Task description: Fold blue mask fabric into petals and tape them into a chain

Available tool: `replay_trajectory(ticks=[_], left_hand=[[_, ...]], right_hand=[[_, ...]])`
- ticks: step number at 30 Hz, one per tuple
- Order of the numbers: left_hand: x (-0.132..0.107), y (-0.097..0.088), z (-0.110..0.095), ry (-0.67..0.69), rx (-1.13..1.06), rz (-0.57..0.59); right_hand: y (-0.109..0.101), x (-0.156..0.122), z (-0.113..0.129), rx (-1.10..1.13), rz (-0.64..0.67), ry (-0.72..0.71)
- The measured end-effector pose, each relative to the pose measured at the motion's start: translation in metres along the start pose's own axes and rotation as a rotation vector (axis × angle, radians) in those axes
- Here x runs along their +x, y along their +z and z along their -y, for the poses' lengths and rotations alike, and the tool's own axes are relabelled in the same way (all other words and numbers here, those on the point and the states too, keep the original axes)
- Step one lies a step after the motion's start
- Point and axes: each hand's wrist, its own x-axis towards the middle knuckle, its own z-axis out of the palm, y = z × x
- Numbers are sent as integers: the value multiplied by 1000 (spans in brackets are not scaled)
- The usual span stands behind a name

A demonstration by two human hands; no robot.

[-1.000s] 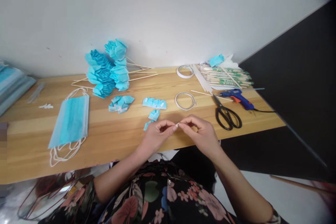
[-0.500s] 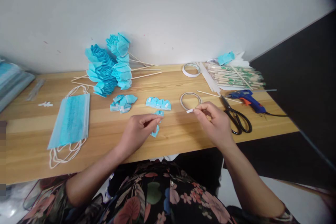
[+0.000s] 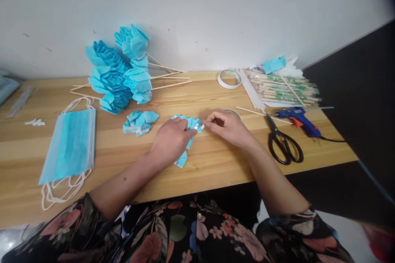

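Note:
My left hand (image 3: 173, 137) is curled over a row of folded blue fabric petals (image 3: 193, 122), its thumb and fingertips pressed at the row's right end. My right hand (image 3: 226, 128) has thumb and forefinger pinched on a small white tape strip (image 3: 203, 125) at the edge of that end petal. More blue petals (image 3: 181, 159) lie just below the left hand, partly covered by it. To the left, a small pile of blue petals (image 3: 140, 122) shows white tape bits. My right hand hides most of a thin tape ring (image 3: 232, 111).
Blue fabric flowers (image 3: 111, 76) on sticks lie at the back left, above stacked face masks (image 3: 69, 144). White scraps (image 3: 35, 122) lie far left. On the right are a tape roll (image 3: 229, 79), bundled wooden sticks (image 3: 286, 88), black scissors (image 3: 284, 144) and a blue glue gun (image 3: 299, 120).
My right hand has moved left with the white strip, from beside the tape ring to the petal row. My left hand has shifted from the lower petals up onto the row. The view has shifted slightly.

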Motion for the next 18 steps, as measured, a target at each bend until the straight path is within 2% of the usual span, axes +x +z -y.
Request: replay_trajectory(ticks=[5, 18], left_hand=[[1, 0, 0, -6, -15, 19], [0, 1, -1, 29, 54, -6]], right_hand=[[8, 2, -6, 83, -7, -119], [14, 7, -11, -30, -13, -133]])
